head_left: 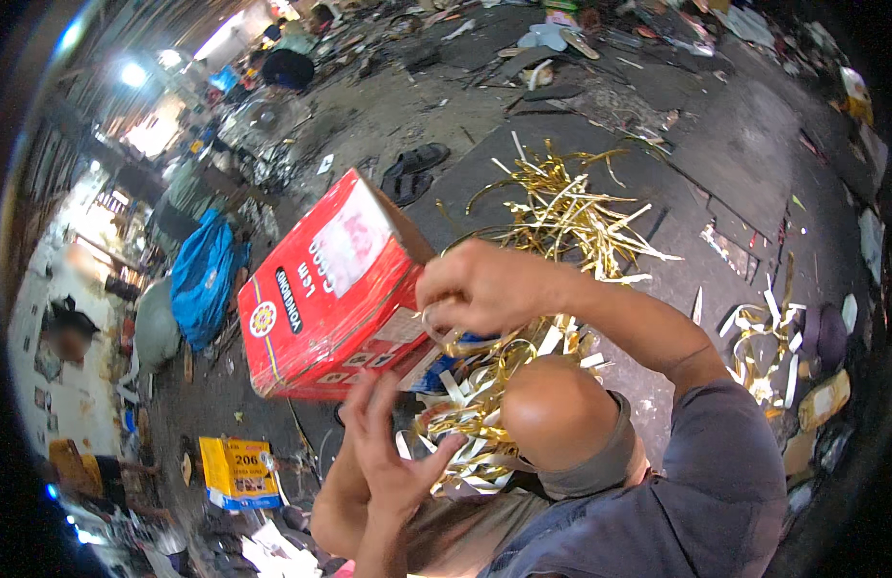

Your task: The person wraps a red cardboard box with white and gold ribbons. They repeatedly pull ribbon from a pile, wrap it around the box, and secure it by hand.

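The red box, at nine o'clock, carries white lettering on its broad face, tilted; a dark rounded label with pale letters at seven o'clock of that face; a yellow flower-shaped emblem at eight; and small square symbols along its side. Between seven and eight o'clock, a yellow-and-blue box bears a dark number above smaller print.

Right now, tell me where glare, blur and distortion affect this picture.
In the head view, glare blooms around the bright light at upper left; also in the head view, the gold strips catch shiny highlights; the head view shows the left hand slightly smeared at the fingers, while the red box looks clearer; fisheye curvature bends the head view toward its dark rim.
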A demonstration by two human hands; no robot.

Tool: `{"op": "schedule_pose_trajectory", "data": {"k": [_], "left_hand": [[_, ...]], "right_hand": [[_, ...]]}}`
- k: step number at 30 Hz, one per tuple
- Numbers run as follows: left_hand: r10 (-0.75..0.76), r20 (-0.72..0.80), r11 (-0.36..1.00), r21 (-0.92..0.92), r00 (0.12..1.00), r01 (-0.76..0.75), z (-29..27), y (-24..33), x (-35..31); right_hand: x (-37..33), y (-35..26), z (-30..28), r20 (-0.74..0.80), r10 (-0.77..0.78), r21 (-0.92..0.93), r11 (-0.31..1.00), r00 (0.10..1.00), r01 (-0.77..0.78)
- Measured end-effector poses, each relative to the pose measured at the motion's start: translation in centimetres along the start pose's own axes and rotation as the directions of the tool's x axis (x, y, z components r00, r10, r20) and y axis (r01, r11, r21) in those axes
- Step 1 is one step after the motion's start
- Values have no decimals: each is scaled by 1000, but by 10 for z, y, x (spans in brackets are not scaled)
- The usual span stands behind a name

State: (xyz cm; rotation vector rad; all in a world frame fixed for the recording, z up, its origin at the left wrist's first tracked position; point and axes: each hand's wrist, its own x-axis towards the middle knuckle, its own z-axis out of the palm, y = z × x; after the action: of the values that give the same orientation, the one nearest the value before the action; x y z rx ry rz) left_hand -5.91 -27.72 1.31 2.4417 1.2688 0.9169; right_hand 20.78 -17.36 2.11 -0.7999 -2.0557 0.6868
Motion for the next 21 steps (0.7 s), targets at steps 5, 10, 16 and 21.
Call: {"op": "schedule_pose_trajectory", "data": {"k": [5,10,16,21], "left_hand": [[-438,248,557,-680,864,477,6,-30,48],[-355,109,674,-659,928,335,-91,-109,52],[-530,271,701,-393,804,595,-186,-223,74],[-712,-15,543,623,702,563,-182,-307,88]], "right_hand": [[44,-38,33,127,-77,-60,995,989,85],[98,5,-17,254,50,32,998,966,-60],[133,40,-41,341,388,98,891,856,-443],[149,59,-22,357,359,22,920,863,-392]]}}
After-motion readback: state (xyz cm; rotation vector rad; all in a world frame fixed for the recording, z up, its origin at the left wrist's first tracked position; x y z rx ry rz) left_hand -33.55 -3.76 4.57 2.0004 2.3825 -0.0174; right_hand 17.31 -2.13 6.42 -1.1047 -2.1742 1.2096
